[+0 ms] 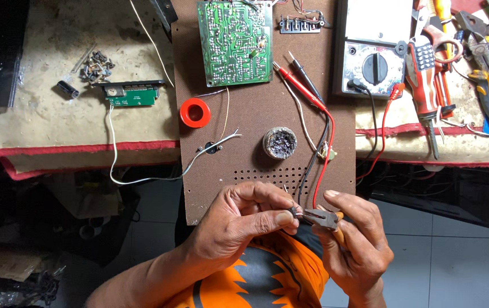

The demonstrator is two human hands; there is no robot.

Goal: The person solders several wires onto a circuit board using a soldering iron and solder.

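Head view, looking down on both hands above a brown perforated board point(261, 122). Far to the upper left of the hands: a pile of small screws point(97, 64) and a small green module point(132, 94) with a white wire. Nearer, up and left of the left hand: a red ring-shaped spool point(195, 112). Left hand point(239, 219) bent at the wrist, fingers curled, thumb and index pinched closed on a small dark component point(294, 213), held just at the plier tips. Straight above both hands: a round tin point(280, 142) with grey crumpled filling, and further up a green circuit board point(235, 41). Right hand point(355, 239) wrapped closed around the orange handles of small pliers point(320, 218), index finger stretched over the top, plier nose touching the component. Up and right of the right hand: red and black probe leads point(307, 85), an analog multimeter point(373, 48), then a screwdriver point(424, 80) among other tools.
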